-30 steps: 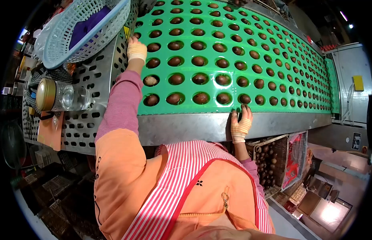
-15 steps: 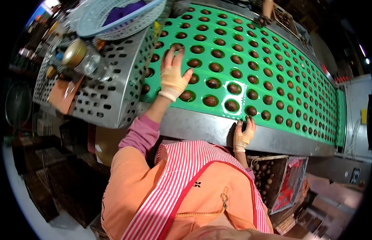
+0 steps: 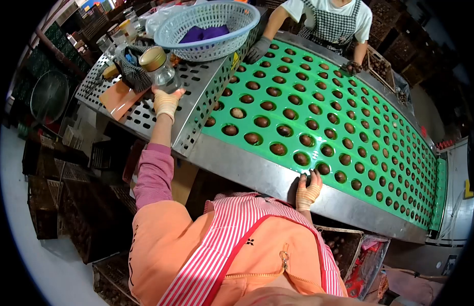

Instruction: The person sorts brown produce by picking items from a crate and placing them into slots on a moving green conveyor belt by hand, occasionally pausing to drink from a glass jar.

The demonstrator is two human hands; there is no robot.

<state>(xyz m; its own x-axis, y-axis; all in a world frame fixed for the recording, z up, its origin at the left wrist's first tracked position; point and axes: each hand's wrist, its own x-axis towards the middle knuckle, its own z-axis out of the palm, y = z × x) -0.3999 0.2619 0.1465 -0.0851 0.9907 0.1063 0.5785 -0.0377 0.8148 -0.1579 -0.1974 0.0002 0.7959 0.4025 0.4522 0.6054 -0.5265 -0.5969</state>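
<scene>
The clear jar [image 3: 166, 79] with a gold-coloured lid [image 3: 152, 58] sits closed on the perforated metal table [image 3: 145, 113], its base at the fingertips of the left hand [image 3: 165, 103]. Rounded brown pieces [image 3: 301, 158] lie singly in oval pockets, in rows across the glossy green sheet [image 3: 211, 135]. One piece near its left end is paler. The right hand [image 3: 308, 192] rests at the sheet's near edge, beside a brown piece.

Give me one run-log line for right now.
left hand: fingers at base of lidded jar | jar grip: unclear | right hand: at near edge of green belt | co-worker: across belt
</scene>
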